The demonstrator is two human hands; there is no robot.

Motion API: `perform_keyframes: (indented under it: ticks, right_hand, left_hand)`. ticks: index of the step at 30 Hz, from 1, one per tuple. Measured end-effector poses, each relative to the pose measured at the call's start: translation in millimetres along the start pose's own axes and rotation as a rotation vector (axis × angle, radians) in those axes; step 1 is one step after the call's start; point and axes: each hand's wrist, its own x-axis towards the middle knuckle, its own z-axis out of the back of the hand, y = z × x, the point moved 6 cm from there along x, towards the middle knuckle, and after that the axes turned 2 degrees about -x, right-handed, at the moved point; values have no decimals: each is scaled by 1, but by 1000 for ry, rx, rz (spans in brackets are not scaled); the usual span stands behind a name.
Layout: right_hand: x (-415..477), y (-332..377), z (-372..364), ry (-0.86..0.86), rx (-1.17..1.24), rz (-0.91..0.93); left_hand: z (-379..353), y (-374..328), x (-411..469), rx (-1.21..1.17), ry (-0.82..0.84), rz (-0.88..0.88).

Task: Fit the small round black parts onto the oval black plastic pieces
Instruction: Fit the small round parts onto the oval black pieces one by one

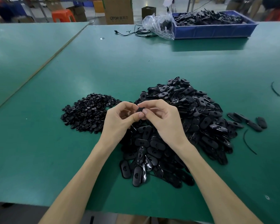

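A heap of small round black parts (89,111) lies on the green table (103,67), left of centre. To its right spreads a much larger heap of oval black plastic pieces (192,120). Above the near side of that heap my left hand (118,122) and my right hand (162,120) meet, fingertips touching. Between them they pinch a small black piece (140,110), mostly hidden by the fingers; whether it is oval or round I cannot tell.
A few oval pieces (247,121) lie loose to the right of the big heap. Black cable ties (249,143) lie farther right. At the back right stand a blue bin of black parts (215,29), a clear plastic bag (158,25) and a cable (132,32).
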Motion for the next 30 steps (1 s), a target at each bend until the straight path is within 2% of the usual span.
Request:
perform_keyframes:
  ticks: [4,9,15,30]
  right_hand:
    - [-4,5,-4,22,-126,58]
    - [-6,10,-9,69,-170,100]
    - [-7,10,-5,34,-353,159]
    - [-6,6,0,-59,-387,135]
  left_hand:
    - [1,-3,-1,-24,20,-5]
    - [1,4,0,-149,41,72]
    - [-4,7,-1,-220,97,147]
    - [-4,12,-1,-274,120,200]
